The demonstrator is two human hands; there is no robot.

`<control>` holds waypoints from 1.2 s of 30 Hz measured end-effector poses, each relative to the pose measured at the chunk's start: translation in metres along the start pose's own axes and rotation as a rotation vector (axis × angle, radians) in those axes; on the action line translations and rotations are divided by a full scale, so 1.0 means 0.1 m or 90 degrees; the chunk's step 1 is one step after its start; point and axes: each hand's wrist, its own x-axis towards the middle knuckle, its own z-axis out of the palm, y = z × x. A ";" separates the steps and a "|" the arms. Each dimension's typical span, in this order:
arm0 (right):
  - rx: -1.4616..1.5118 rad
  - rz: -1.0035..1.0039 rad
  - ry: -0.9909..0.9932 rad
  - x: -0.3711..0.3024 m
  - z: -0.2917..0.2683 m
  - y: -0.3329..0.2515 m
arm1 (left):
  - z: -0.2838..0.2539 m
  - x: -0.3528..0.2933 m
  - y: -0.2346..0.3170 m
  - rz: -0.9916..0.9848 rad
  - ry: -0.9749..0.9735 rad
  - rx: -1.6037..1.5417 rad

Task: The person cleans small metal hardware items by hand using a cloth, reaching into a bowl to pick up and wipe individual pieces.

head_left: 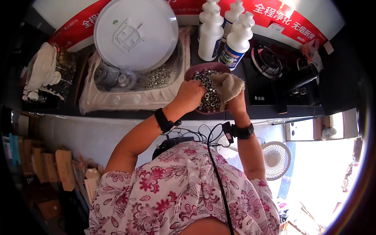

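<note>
A maroon plastic bowl full of small metal nuts rests at the counter's front edge. My left hand reaches over the bowl's left side, fingers curled in among the nuts; what they pinch, if anything, is hidden. At the bowl's right side, my right hand grips a beige cloth. The cloth is draped over part of the nuts and the rim. Most of the right fingers are behind it.
Left of the bowl sits a plastic-wrapped sink holding loose nuts and a large white disc. White bottles stand behind the bowl. A gas hob lies to the right, a stuffed bag far left. Cables hang before me.
</note>
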 end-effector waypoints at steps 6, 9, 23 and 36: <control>-0.169 -0.072 -0.093 0.04 -0.14 0.22 | 0.08 0.06 0.11 -0.046 -0.030 0.156; -0.045 0.032 -0.104 0.06 -0.13 0.12 | 0.08 0.12 0.15 -0.082 -0.067 0.173; 0.146 0.174 -0.102 0.06 -0.14 0.10 | 0.15 0.10 0.15 -0.167 -0.025 -0.002; -0.145 -0.052 -0.182 -0.02 0.02 -0.12 | 0.11 -0.03 0.15 -0.417 0.019 -1.237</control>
